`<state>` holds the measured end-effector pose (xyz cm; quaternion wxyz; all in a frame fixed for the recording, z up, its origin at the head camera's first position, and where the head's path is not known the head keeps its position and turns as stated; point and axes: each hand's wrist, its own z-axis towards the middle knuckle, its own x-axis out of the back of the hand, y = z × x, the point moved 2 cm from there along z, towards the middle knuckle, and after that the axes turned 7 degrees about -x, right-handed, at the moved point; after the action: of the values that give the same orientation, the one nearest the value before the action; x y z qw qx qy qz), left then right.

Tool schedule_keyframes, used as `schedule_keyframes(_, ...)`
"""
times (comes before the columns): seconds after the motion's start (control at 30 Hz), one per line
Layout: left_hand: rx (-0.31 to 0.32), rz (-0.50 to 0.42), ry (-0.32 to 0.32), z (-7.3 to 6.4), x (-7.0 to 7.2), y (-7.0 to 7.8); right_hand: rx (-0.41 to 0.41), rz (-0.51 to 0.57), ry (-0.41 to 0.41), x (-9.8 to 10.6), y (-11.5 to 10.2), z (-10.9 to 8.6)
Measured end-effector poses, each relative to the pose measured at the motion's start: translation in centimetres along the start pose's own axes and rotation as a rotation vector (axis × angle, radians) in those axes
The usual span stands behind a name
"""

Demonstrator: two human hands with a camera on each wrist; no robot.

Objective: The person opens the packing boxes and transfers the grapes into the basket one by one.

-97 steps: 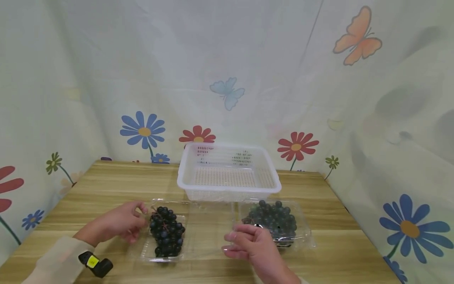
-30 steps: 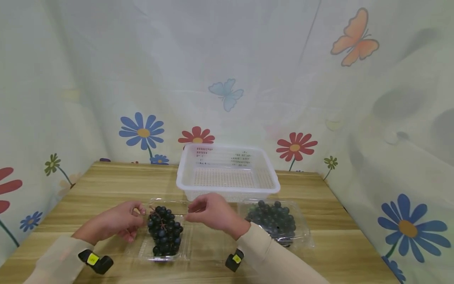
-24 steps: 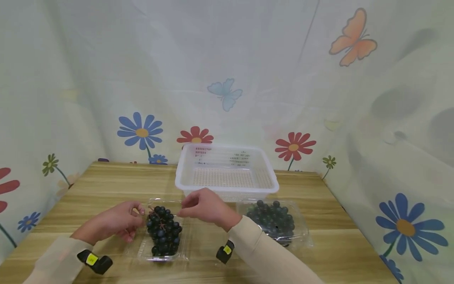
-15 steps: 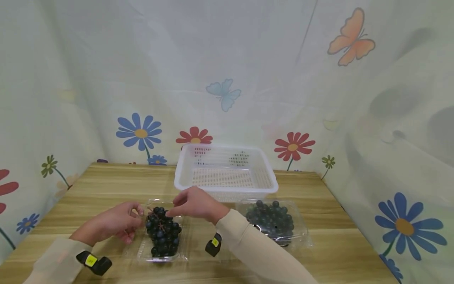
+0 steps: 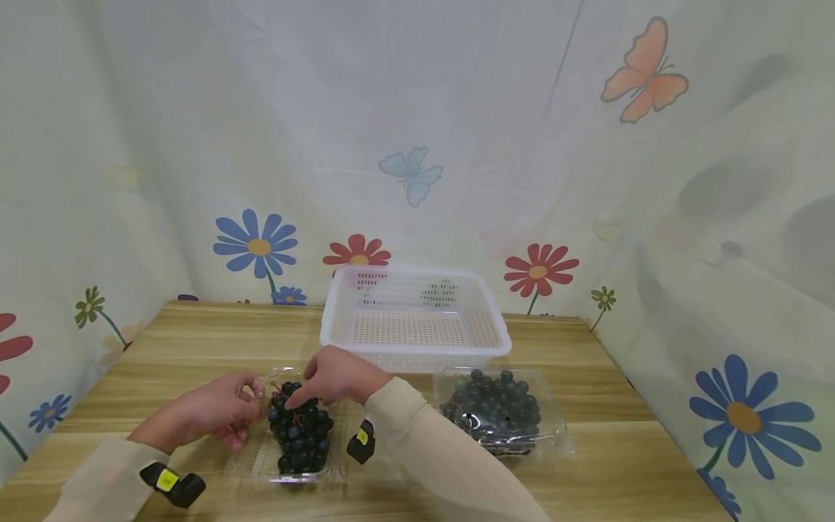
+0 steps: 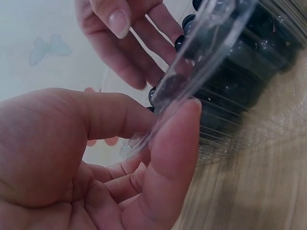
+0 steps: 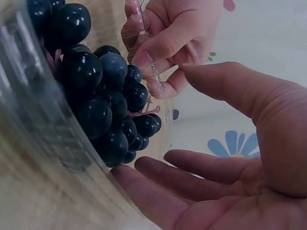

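Note:
A bunch of dark grapes (image 5: 301, 438) lies in an opened clear plastic box (image 5: 261, 460) at the front left of the table. My left hand (image 5: 225, 407) pinches the box's left rim between thumb and fingers, as the left wrist view shows with the rim (image 6: 201, 62) in the grip. Over the upper part of the bunch is my right hand (image 5: 339, 373). In the right wrist view, its thumb and fingers (image 7: 192, 184) are spread apart beside the grapes (image 7: 112, 112) and their pinkish stem (image 7: 141, 112). Whether the fingertips touch the grapes I cannot tell.
A second clear box (image 5: 554, 428), its lid down over more dark grapes (image 5: 499, 406), stands to the right, partly behind my right sleeve (image 5: 450, 457). Behind both is a white perforated basket (image 5: 417, 351). A flowered curtain (image 5: 457, 94) hangs behind the wooden table (image 5: 222, 333).
My right hand has moved left, from beside the right-hand box to over the grapes in the left one. My left hand has stayed at the box's left rim.

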<state>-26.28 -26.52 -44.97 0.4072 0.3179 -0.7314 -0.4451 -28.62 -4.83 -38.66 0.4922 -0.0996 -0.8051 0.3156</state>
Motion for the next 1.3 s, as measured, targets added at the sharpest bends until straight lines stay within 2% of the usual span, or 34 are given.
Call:
schedule_keyframes(0.2, 0.003, -0.001, 0.005, -0.1, -0.1, 0.3, -0.075, -0.082, 0.012, -0.8, -0.5, 0.8)
schedule_keyframes(0.37, 0.011, 0.001, 0.004, 0.0, -0.1, 0.3, -0.103, -0.204, 0.057, -1.6, -1.0, 1.0)
schedule_keyframes(0.6, 0.016, 0.010, 0.005, 0.1, -0.1, 0.6, -0.127, -0.297, 0.073, -2.5, -1.4, 1.2)
schedule_keyframes(1.0, 0.038, 0.020, 0.019, 0.1, -0.1, 0.4, -0.102, -0.460, 0.038, -4.1, -2.2, 1.6)
schedule_keyframes(1.17, 0.022, 0.003, 0.008, 0.1, 0.0, 0.1, -0.075, -0.509, 0.049, -4.8, -2.3, 1.8)
schedule_keyframes(1.3, 0.001, -0.014, -0.005, 0.1, 0.0, 0.1, -0.092, -0.511, 0.031, -5.1, -2.1, 2.1)
